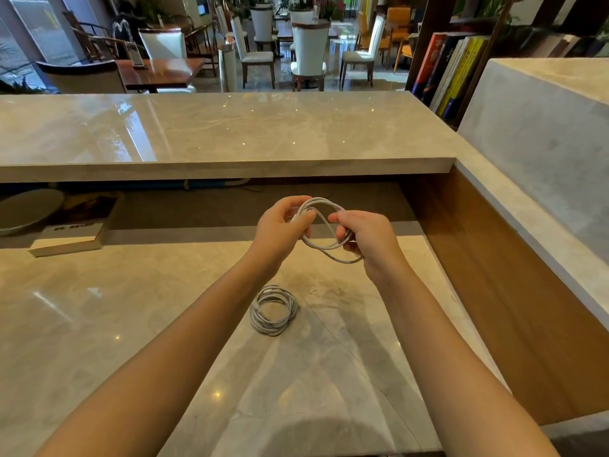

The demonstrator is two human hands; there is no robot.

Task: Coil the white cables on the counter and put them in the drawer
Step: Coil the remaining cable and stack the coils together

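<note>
I hold a white cable (324, 222) in loose loops above the lower marble counter (131, 324). My left hand (280, 229) pinches the loops on their left side. My right hand (369, 239) grips them on the right, with one loop hanging below the fingers. A second white cable (273, 310) lies coiled flat on the counter, below and slightly left of my hands, touched by neither. No drawer is in view.
A raised marble ledge (214, 133) runs across behind the lower counter. A book (72, 232) and a grey bowl (26, 209) sit at the far left under it. A wooden side panel (494, 275) walls the right. Books (451, 70) stand on a shelf beyond.
</note>
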